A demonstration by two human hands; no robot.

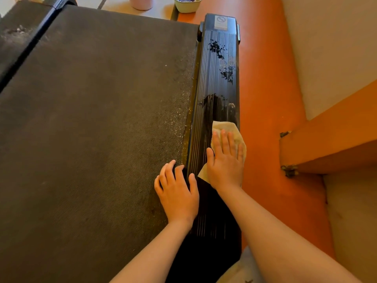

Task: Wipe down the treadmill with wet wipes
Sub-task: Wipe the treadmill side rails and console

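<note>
The fingers [224, 140] of the right hand [225, 162] lie straight and close together, pressing flat on a single wet wipe [222, 125]. The wipe sticks out ahead of the fingertips, past the little-finger side and from under the heel of the palm. The left hand [177, 190] holds nothing. Its fingers are relaxed and slightly spread, and it rests just beside the right hand where the belt [91, 119] meets the side rail [216, 78]. The wipe lies on the ribbed black rail of the one treadmill [142, 58] in view, on the half of the rail nearer the person. There are two hands, one wipe and one rail on this side. The rail's long axis runs away from the person toward the top of the view, alongside the belt, and ends in a cap with a sticker [221, 22]. Wet patches and specks show on the rail beyond the wipe. Orange floor [269, 99] borders the rail on the right. Past the far end stand one pale green bowl [187, 7] and one pink cup [141, 3].
</note>
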